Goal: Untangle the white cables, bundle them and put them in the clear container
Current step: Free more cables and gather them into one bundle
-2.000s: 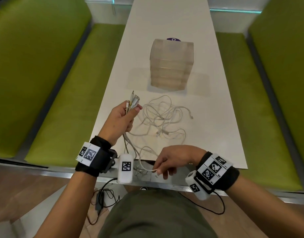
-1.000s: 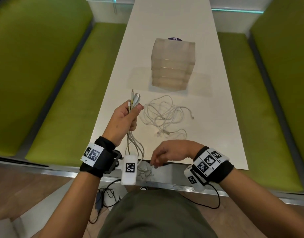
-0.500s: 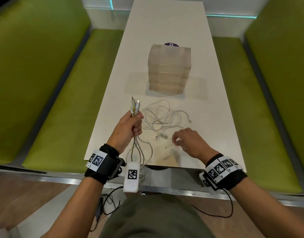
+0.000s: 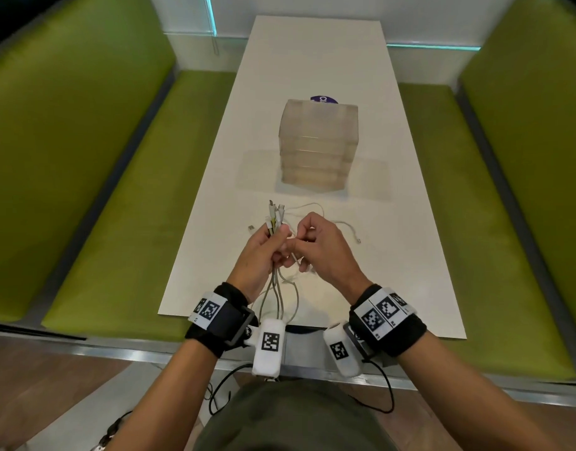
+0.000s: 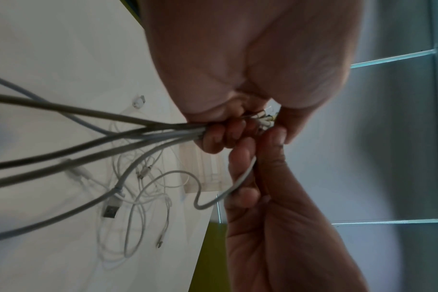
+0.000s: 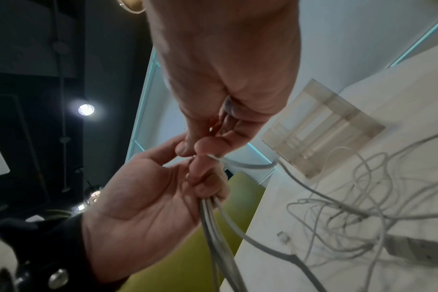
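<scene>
My left hand (image 4: pixel 264 252) grips a bunch of white cables (image 4: pixel 275 219) upright, with their plugs sticking out above the fist and their tails (image 4: pixel 277 297) hanging over the table's near edge. My right hand (image 4: pixel 316 245) is pressed against the left and pinches one more white cable (image 5: pixel 243 175) between thumb and forefinger. In the right wrist view that cable (image 6: pixel 248 164) runs down to the loose tangle (image 6: pixel 358 207) on the table. The clear container (image 4: pixel 317 146) stands further up the table, beyond both hands.
The long white table (image 4: pixel 312 60) runs away from me between two green benches (image 4: pixel 111 203) (image 4: pixel 495 206). A loose plug (image 4: pixel 251 227) lies left of my left hand. A purple disc (image 4: pixel 324 98) peeks out behind the container. Black wires hang below the table's near edge.
My right hand left the table's near edge, reached into the tangle, and came up against the left hand with a cable pinched. The left hand kept its bunch upright. The view tilted toward the far wall.
</scene>
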`<control>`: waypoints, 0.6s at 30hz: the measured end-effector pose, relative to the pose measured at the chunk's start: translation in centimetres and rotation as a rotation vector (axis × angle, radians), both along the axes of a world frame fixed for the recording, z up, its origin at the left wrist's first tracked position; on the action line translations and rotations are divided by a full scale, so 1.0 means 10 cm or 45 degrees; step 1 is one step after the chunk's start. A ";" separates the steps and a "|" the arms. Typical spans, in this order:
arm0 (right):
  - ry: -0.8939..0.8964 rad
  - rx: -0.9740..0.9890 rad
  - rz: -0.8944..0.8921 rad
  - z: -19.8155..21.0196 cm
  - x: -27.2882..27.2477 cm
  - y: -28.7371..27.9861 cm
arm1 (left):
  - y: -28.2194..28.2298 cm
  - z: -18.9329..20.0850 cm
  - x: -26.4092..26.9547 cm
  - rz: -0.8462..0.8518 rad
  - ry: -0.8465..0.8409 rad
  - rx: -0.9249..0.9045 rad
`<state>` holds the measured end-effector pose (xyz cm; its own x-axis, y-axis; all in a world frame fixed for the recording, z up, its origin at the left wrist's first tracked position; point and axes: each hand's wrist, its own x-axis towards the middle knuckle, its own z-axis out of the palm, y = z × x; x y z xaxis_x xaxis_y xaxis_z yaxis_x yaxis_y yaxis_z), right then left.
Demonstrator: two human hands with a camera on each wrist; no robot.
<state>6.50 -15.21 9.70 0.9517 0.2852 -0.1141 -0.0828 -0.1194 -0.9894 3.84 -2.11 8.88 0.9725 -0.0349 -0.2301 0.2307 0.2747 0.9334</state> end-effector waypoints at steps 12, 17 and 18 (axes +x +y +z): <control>-0.378 -1.172 0.624 -0.20 0.34 -0.14 | 0.04 -0.06 0.07 0.272 0.016 0.006; -0.299 -1.399 0.334 -0.45 0.68 -0.30 | 0.29 0.09 0.13 0.407 -0.109 -0.356; -0.252 -1.327 0.267 -0.45 0.72 -0.34 | 0.35 0.12 0.14 0.422 -0.120 -0.376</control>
<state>13.72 -18.61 5.15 0.9234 0.2958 -0.2445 0.1872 -0.9033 -0.3860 5.19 1.38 10.07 0.9585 0.2311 -0.1671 0.0032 0.5771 0.8167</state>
